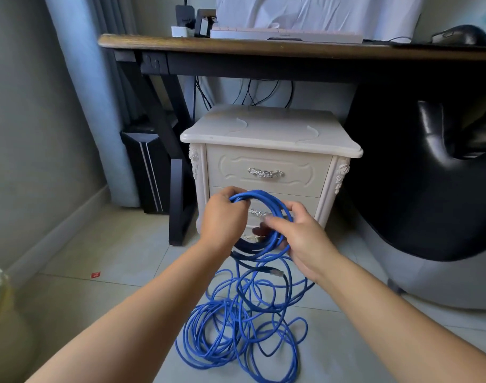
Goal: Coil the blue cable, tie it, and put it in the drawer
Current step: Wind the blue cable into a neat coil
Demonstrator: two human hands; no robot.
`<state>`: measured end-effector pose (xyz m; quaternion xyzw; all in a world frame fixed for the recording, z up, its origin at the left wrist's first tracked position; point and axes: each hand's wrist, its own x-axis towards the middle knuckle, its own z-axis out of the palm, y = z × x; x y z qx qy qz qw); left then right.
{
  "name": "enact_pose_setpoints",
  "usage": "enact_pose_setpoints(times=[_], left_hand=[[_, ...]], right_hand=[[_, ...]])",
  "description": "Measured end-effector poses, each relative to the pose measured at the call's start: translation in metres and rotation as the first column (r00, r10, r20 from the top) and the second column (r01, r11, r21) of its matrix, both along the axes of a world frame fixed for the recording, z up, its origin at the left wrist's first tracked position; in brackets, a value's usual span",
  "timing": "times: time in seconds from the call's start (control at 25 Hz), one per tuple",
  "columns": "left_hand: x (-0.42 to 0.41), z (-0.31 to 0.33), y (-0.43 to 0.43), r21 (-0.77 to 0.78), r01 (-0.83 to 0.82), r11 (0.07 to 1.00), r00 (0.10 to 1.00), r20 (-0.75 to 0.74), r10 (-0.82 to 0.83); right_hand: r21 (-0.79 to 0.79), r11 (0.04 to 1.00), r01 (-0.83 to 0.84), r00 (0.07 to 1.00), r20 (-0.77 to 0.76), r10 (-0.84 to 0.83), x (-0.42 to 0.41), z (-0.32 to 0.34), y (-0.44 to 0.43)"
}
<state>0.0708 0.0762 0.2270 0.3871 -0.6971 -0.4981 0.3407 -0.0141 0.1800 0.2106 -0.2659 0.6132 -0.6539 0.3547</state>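
One blue cable (264,194) before the nightstand (269,131) | my left hand (222,217) curls round its coil | my right hand (300,239) pinches a loop

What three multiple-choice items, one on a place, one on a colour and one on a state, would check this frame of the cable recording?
1. Where does the uncoiled part of the blue cable lie?
A. On the desk
B. On the floor in front of the nightstand
C. Inside a drawer

2. What colour is the nightstand?
A. Black
B. Red
C. Cream-white

3. How is the nightstand's top drawer?
A. Shut
B. Pulled halfway out
C. Taken out

Answers:
1 B, the loose loops lie in a heap on the tiles.
2 C, its top and fronts are pale cream.
3 A, its front sits flush with the frame.
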Motion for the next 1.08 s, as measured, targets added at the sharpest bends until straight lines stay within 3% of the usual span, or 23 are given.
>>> enact_pose_setpoints(times=[0.12,0.2,0.36,0.52,0.64,0.76,0.88,1.08], left_hand=[[0.001,0.006,0.005,0.219,0.207,0.954,0.978,-0.052,-0.2],[0.007,0.009,0.002,0.254,0.337,0.907,0.939,-0.016,-0.344],[0.015,0.016,-0.002,0.041,0.522,0.852,0.845,0.109,-0.523],[0.015,0.013,0.005,-0.221,0.601,0.768,0.772,0.408,-0.487],[0.011,0.01,0.006,-0.269,0.582,0.767,0.797,0.376,-0.472],[0.006,0.005,-0.002,-0.252,0.423,0.87,0.898,0.246,-0.366],[0.004,-0.003,-0.011,-0.031,0.272,0.962,0.962,-0.012,-0.273],[-0.003,-0.004,0.002,0.218,0.17,0.961,0.974,-0.182,-0.131]], right_hand=[[-0.044,0.99,0.137,0.987,-0.083,-0.14,-0.006,0.0,-0.001],[0.006,0.989,0.148,0.957,-0.252,-0.142,-0.013,0.002,0.003],[0.228,0.97,0.079,0.81,-0.582,0.071,-0.017,0.018,0.013],[0.334,0.94,0.073,0.719,-0.671,0.183,-0.019,0.026,0.015],[0.272,0.962,0.023,0.81,-0.569,0.141,-0.02,0.022,0.017],[0.105,0.987,-0.119,0.978,-0.16,0.135,-0.021,0.017,0.02],[-0.02,0.983,-0.184,0.969,0.161,0.185,-0.019,0.014,0.024],[-0.176,0.982,0.066,0.971,0.239,-0.022,-0.008,0.01,0.016]])
